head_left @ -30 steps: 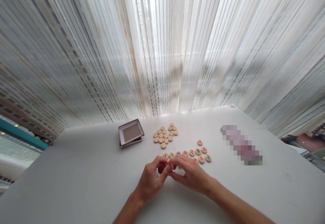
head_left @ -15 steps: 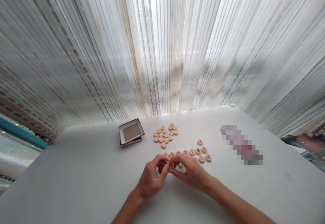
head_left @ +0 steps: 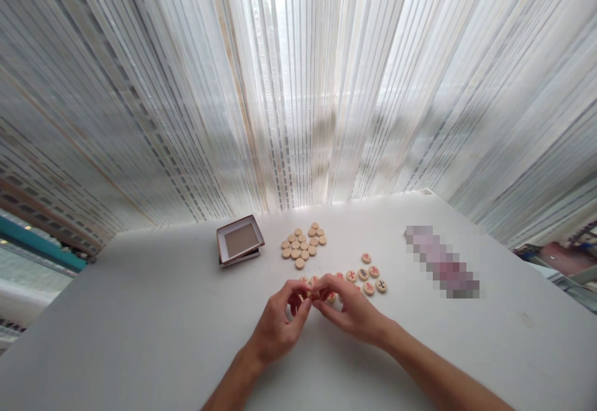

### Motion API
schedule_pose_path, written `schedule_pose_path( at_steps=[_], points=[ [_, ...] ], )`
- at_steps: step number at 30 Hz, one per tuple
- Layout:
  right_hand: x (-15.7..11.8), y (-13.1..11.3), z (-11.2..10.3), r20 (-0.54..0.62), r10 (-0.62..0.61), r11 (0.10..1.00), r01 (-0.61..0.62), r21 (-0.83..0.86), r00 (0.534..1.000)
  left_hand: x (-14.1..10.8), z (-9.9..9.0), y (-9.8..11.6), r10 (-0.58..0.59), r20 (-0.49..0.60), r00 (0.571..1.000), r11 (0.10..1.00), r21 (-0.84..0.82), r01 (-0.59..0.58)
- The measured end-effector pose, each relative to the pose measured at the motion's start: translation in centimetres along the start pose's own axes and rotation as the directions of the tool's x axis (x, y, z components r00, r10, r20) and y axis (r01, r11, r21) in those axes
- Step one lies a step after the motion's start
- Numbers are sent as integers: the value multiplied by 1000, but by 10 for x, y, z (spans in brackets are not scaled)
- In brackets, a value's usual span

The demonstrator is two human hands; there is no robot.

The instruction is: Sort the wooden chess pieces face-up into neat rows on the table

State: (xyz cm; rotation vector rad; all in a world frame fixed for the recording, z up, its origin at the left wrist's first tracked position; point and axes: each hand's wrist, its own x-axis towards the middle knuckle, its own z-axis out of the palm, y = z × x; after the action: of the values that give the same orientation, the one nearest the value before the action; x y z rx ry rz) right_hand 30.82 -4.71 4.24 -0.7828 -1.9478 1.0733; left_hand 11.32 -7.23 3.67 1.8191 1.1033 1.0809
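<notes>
Between the fingertips of both hands is a round wooden Chinese chess piece [head_left: 313, 295], partly hidden, with red marking on it. My left hand [head_left: 283, 319] pinches it from the left, thumb and index finger closed. From the right, my right hand [head_left: 346, 307] grips it with thumb and index finger. Just beyond the fingers, face-up pieces with red or black characters lie in rough rows; one black-marked piece [head_left: 381, 285] is at the right end, and a red-marked piece [head_left: 366, 258] sits apart behind them. My hands cover some of these pieces.
A cluster of blank-side-up chess pieces [head_left: 295, 245] lies farther back on the white table [head_left: 153, 311]. To its left stands a shallow open box [head_left: 240, 240] resting on another box part. A blurred pinkish object [head_left: 442, 262] lies at the right. Sheer striped curtains [head_left: 298, 87] hang behind.
The piece between my fingers has tipped, so its red-marked face shows less plainly. My right hand's fingers are a little more bent. The view has shifted slightly.
</notes>
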Motion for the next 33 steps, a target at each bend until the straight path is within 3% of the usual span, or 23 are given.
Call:
schedule_pose_path(
  at_steps=[6,14,22,33],
  points=[
    [2,-2,2,3,117,970,-115,214,993,-1,1,0,23,-16,1000,998,53,-22],
    [4,-4,1,-40,153,978,-145,153,987,-4,3,-8,71,-35,997,981,182,-63],
    [5,-7,1,-9,207,934,-194,301,978,-3,1,-11,99,-24,995,972,217,-91],
    [5,-4,4,-25,293,899,-267,346,956,-4,2,-14,204,6,979,923,333,-195]
  ],
)
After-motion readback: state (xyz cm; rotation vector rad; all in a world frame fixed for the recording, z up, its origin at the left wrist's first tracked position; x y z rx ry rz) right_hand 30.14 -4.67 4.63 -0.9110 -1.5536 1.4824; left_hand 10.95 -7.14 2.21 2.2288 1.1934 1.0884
